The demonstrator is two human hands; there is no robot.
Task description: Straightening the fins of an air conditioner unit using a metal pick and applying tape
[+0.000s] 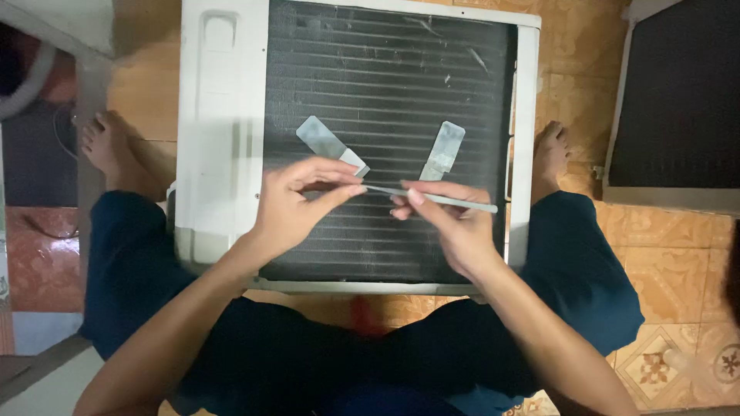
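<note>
A white air-conditioner unit lies flat on the floor between my legs, its dark finned coil facing up. Two grey tape-like strips lie on the fins, one strip left of centre and the other strip right of centre. A thin grey strip stretches between both hands just above the fins. My left hand pinches its left end between thumb and fingers. My right hand pinches it near the middle.
A second dark finned panel in a pale frame lies at the right on the patterned tile floor. My bare feet flank the unit. A grey object sits at the far left.
</note>
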